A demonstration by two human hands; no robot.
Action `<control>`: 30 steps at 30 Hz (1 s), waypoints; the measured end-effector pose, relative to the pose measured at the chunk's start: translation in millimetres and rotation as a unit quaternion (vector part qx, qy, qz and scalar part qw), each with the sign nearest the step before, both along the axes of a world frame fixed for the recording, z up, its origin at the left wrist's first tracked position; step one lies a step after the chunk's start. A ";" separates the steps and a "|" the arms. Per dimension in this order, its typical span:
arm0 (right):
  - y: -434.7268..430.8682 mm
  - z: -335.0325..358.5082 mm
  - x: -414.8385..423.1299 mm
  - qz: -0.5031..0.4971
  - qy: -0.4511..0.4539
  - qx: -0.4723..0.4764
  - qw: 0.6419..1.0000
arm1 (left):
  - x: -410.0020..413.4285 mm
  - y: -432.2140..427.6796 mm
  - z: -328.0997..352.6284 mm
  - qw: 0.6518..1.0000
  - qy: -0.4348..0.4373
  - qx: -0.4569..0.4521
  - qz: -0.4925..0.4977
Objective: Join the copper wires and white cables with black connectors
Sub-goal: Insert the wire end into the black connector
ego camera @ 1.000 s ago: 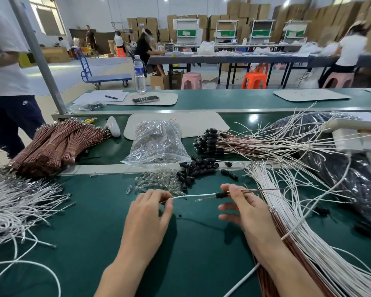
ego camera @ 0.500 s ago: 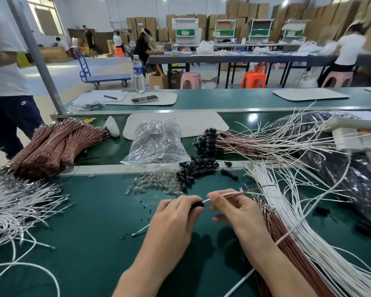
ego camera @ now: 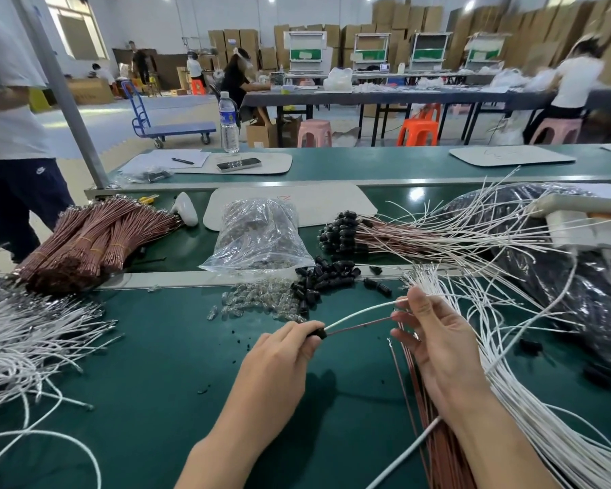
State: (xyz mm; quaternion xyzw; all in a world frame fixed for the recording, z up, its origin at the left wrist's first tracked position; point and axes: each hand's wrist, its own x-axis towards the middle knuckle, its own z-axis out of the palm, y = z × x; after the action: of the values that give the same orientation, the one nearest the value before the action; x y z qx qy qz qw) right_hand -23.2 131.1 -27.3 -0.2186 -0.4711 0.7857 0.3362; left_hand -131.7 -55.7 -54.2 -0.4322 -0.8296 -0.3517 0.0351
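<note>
Left hand (ego camera: 279, 358): fingers curled, pinching one black connector (ego camera: 316, 334) above the green bench (ego camera: 163, 382); right hand (ego camera: 438, 347): thumb and fingertips pinching a white cable (ego camera: 364, 311) and a copper wire (ego camera: 362, 324), both running into that connector, apparently seated though the joint is hidden. Just beyond: loose black connectors (ego camera: 323, 277), clear bulbs (ego camera: 261, 298), a plastic bag (ego camera: 261, 238). Further out: bundled copper wires (ego camera: 96, 238) far left, white cables (ego camera: 551, 435) fanned under the right forearm.

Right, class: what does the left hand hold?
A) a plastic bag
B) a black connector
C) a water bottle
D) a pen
B: the left hand grips a black connector, with a white cable and a copper wire running from it to the right hand.
</note>
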 end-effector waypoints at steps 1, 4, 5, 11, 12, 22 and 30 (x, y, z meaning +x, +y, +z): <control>0.0 -1.0 -1.2 0.005 0.002 -0.006 1.000 | -0.4 -1.0 -0.6 1.000 -0.007 0.010 -0.004; -0.2 -3.0 -3.2 0.034 0.047 -0.054 0.997 | 1.3 -1.3 -2.4 0.999 -0.026 0.036 -0.020; -1.6 -4.1 -4.4 0.052 0.063 -0.070 0.994 | 2.5 0.2 -2.9 0.998 -0.036 0.051 -0.024; -37.2 -17.6 -14.9 0.174 -0.058 0.086 0.979 | 7.4 9.2 -4.3 0.989 -0.073 0.117 -0.046; -39.8 -18.9 -16.3 0.171 -0.061 0.107 0.978 | 7.1 8.9 -4.9 0.989 -0.077 0.113 -0.050; -26.1 -17.0 -18.6 0.065 -0.019 -0.004 0.998 | -2.3 4.9 -10.8 0.984 -0.126 0.123 -0.006; -27.8 -22.1 -18.1 0.127 -0.030 -0.011 0.991 | -2.4 4.1 -6.4 0.984 -0.142 0.107 -0.034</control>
State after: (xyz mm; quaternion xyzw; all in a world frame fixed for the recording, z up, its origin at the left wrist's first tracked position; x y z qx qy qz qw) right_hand -41.3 103.3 -49.4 -0.1843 -0.4962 0.8203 0.2168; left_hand -134.1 -51.7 -60.6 -0.4000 -0.7685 -0.4970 -0.0490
